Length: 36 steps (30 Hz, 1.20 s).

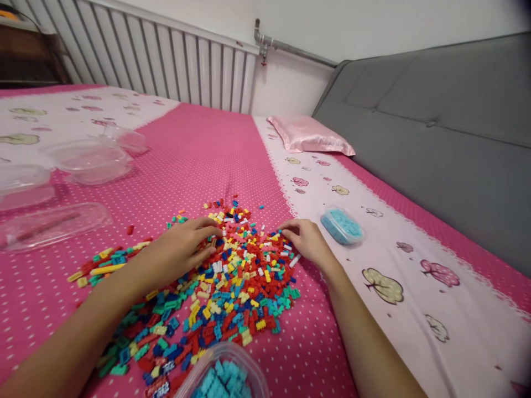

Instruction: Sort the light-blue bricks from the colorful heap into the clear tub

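A spread-out pile of small toy building bricks (244, 276) in many colours lies on the pink bedspread. My left hand (185, 247) rests palm down over the pile's left part, its fingers apart and their tips among the bricks. At the right edge of the pile is my right hand (305, 239), fingers bent, with the fingertips at some bricks and a small gap between them. I see nothing clearly held in either hand. In front of me, a clear plastic tub (259, 376) holds light blue bricks.
Another clear box (343, 225) of light blue bricks stands to the right. At the left lie clear plastic containers (89, 157) and a clear lid (53, 226). Farther back are a pink pillow (311, 135), a grey headboard (435, 105) and a white radiator (178, 55).
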{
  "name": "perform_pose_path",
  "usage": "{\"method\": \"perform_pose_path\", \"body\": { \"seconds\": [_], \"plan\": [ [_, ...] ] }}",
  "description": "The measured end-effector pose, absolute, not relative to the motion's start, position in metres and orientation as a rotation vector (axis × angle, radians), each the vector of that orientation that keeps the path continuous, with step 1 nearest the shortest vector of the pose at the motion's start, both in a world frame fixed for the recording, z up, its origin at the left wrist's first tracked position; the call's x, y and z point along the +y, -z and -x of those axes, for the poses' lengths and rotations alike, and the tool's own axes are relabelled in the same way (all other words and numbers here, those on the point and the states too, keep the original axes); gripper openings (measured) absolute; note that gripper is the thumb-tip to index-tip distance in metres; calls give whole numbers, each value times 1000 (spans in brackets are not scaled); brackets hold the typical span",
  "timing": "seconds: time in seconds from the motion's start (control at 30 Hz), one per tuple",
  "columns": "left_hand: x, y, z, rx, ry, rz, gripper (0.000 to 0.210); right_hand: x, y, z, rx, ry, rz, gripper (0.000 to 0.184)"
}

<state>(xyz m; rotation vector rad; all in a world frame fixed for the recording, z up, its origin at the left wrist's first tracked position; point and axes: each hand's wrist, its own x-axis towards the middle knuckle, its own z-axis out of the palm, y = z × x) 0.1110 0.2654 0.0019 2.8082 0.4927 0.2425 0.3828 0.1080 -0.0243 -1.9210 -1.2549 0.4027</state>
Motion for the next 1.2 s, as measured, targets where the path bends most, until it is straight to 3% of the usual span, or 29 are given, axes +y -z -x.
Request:
{"method": "perform_pose_path", "body": {
  "seconds": [0.13,0.53,0.73,1.0,1.2],
  "plan": [
    [266,-2,-110,502,-246,-2810,44,109,24,-383,-1098,-456,1815,9],
    [257,-11,-111,530,-200,-2821,37,108,10,-383,-759,-846,1332,20],
    [262,-18,-106,664,-424,-2756,35,115,21,-379,-832,-694,1632,28],
    [314,-39,-43,1294,-776,-2433,40,212,23,-374,-1236,-438,2177,30],
    [322,-43,-23,1325,-704,-2379,43,251,19,-363,-1550,-359,2301,33]
  ]
}}
